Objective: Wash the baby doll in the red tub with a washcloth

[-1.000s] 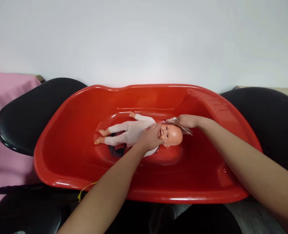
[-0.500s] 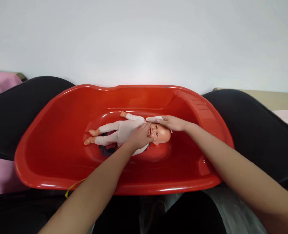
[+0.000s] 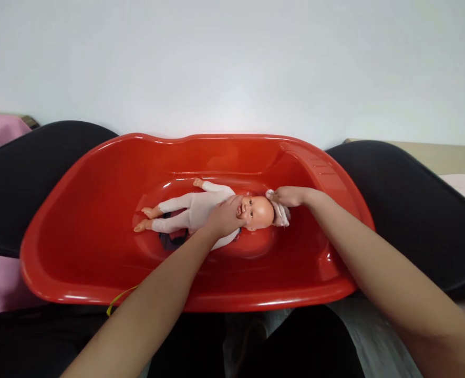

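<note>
A baby doll [image 3: 206,208] in white clothing lies on its back in the red baby bathtub [image 3: 86,220], its feet to the left and its head to the right. My left hand [image 3: 227,216] grips the doll at the upper chest and neck, just under the chin; part of its fingers is hidden. At the crown of the doll's head, my right hand [image 3: 291,196] holds a crumpled white cloth [image 3: 281,214]. The cloth hangs from the fingers and touches the back of the head.
Black chair seats, one on the left [image 3: 39,184] and one on the right [image 3: 409,210], flank the tub. Behind it rises a pale wall [image 3: 232,68]. A dark object [image 3: 173,239] shows beneath the doll, and a yellow strap [image 3: 117,299] hangs at the near rim.
My right hand has moved right, taking the cloth from the side of the doll's head round to its crown. My left hand and the doll stay in place.
</note>
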Demonstrator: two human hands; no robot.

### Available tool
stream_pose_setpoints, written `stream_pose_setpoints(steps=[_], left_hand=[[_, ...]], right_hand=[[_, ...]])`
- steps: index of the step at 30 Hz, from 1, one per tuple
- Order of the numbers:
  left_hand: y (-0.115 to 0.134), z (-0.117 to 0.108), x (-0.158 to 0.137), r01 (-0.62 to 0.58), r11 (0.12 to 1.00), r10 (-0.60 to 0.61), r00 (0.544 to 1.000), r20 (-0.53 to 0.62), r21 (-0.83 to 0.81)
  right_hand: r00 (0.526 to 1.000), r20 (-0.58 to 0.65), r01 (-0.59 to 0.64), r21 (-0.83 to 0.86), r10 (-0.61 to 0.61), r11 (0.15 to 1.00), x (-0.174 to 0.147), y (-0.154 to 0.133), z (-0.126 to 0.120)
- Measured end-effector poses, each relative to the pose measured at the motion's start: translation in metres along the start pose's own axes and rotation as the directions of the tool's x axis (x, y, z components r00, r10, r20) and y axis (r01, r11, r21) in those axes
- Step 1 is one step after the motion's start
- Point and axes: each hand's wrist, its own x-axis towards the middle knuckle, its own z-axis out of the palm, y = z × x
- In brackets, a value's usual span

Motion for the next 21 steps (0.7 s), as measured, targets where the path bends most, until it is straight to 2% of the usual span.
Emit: stream_pose_setpoints(steps=[3,5,8,10,11,14,18,21], left_hand=[[-0.004,0.003,0.001,-0.014,1.0,0.014,1.0,-0.014,0.011],[-0.007,0.004,0.002,-0.01,1.0,0.01,1.0,-0.01,0.021],[-0.009,0.004,0.003,-0.014,1.0,0.014,1.0,0.005,0.021],[-0.009,0.004,0.004,-0.017,1.0,0.017,1.0,0.005,0.013],[-0.008,0.004,0.004,-0.016,1.0,0.016,1.0,0.004,0.01],[-0.006,0.003,0.003,-0.006,1.0,0.006,1.0,0.007,0.009],[-0.002,0.001,0.0,-0.038,0.999,0.038,0.999,0.002,-0.011],[-0.002,0.0,-0.001,-0.051,0.998,0.051,0.999,0.0,-0.029]], right_hand=[[0.99,-0.138,-0.029,0.02,0.031,0.999,0.001,0.0,-0.001],[0.969,-0.246,-0.001,0.058,0.015,0.998,0.001,-0.006,0.001],[0.93,-0.331,0.202,0.099,-0.159,0.974,-0.001,-0.02,0.006],[0.907,-0.299,0.354,0.155,-0.297,0.922,-0.001,-0.029,0.01],[0.902,-0.275,0.389,0.18,-0.333,0.904,-0.001,-0.032,0.012],[0.92,-0.221,0.362,0.17,-0.322,0.917,0.002,-0.035,0.015],[0.958,-0.181,0.245,0.106,-0.224,0.964,0.005,-0.029,0.015],[0.969,-0.184,0.179,0.067,-0.164,0.982,0.006,-0.027,0.012]])
